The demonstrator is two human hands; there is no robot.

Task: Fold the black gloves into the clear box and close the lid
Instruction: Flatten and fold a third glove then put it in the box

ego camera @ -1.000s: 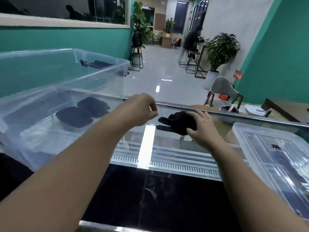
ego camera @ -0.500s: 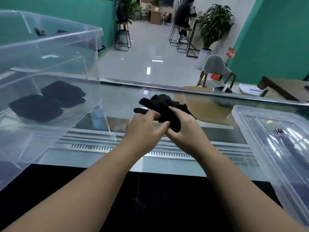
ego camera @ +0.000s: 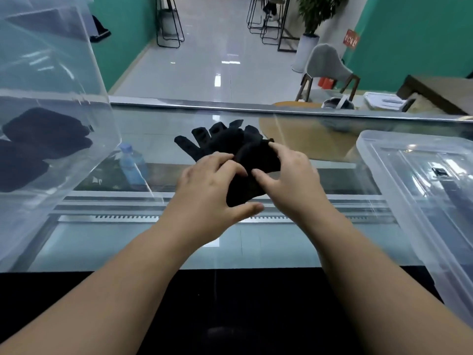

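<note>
Both hands are working a pair of black gloves (ego camera: 230, 149) above the glass bench (ego camera: 179, 239), roughly midway between the clear box (ego camera: 64, 139) on the left and the lid (ego camera: 419, 185) lying flat on the right. The left hand (ego camera: 215, 193) is partly closed, its fingertips pinching the near edge of the cloth and the thumb spread out below the bundle; the right hand (ego camera: 289, 180) is curled over the cuff end, fingers on top and thumb pressing in from the near side. The glove fingers fan out loose at the far left of the bundle, so the fold looks only begun. To do it well, I would judge it best to lay the two gloves flush first, then bring the splayed fingers back over the palm toward the cuff in one flat turn, with the right hand pinning the cuff while the left smooths the crease. The knit is soft and will likely spring open if let go early, so the bundle should stay pinched shut on its way left. Two folded dark bundles (ego camera: 43, 139) already lie in the box; this one should go in the free space beside them, low enough for the lid to seat.
</note>
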